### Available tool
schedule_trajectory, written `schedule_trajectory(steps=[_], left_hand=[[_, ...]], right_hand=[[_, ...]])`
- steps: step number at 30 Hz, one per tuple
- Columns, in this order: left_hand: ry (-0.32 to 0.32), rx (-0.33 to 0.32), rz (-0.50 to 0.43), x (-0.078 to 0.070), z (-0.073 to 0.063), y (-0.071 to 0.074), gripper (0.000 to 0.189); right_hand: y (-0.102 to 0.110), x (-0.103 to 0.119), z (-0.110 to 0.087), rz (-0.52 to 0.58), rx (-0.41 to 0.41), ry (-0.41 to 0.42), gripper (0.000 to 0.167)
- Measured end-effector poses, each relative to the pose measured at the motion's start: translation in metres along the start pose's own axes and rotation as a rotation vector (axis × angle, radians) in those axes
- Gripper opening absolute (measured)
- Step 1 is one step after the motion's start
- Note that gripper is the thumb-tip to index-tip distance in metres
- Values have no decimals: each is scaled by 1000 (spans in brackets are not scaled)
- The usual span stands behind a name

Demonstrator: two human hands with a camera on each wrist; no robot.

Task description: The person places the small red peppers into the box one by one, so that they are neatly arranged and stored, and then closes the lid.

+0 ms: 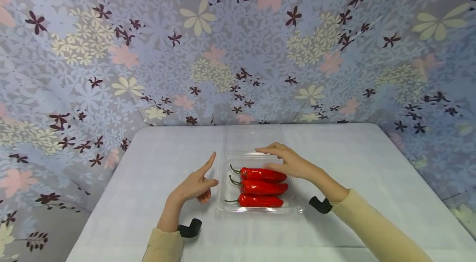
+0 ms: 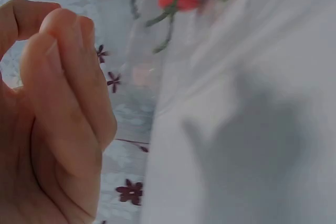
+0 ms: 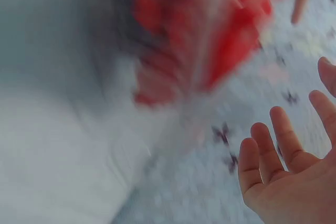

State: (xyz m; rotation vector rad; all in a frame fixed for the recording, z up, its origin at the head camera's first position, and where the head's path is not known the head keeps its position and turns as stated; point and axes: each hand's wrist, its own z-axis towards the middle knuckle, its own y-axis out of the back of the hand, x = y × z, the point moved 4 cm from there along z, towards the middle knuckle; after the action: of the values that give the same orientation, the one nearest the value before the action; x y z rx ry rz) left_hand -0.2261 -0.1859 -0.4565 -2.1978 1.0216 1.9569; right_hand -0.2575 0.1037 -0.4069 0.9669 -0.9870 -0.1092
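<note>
Three red chili peppers with green stems lie side by side in a clear plastic box, stems to the left. Its transparent lid is folded back flat behind it. To the left of the box hovers my left hand, index finger extended, the other fingers bent, holding nothing. Above the box's back right part is my right hand, fingers stretched out to the left. In the right wrist view that hand has spread fingers and an empty palm; the red peppers there are blurred.
A white-covered table carries the box. Behind it and at both sides hangs floral cloth. A black wrist mount shows beside the left wrist and another black mount at the right wrist.
</note>
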Motion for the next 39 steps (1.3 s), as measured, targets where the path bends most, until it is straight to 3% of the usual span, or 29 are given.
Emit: schedule_trajectory(steps=[3, 6, 13, 18, 24, 32, 39], left_hand=[[-16, -7, 36, -9, 5, 15, 79], [-25, -1, 82, -19, 12, 29, 79], [-13, 42, 108, -26, 41, 46, 80], [25, 109, 31, -14, 63, 38, 82], [92, 142, -40, 5, 77, 26, 83], [88, 156, -72, 14, 82, 16, 78], [46, 122, -104, 12, 87, 12, 75]], right_hand=[[23, -4, -5, 9, -73, -21, 55], [42, -18, -14, 10, -111, -102, 62], [51, -61, -32, 221, -9, -380, 80], [39, -84, -39, 336, 49, -446, 83], [22, -98, -42, 523, 95, -472, 83], [10, -109, -41, 670, 136, -523, 83], [11, -112, -39, 702, 152, -516, 74]])
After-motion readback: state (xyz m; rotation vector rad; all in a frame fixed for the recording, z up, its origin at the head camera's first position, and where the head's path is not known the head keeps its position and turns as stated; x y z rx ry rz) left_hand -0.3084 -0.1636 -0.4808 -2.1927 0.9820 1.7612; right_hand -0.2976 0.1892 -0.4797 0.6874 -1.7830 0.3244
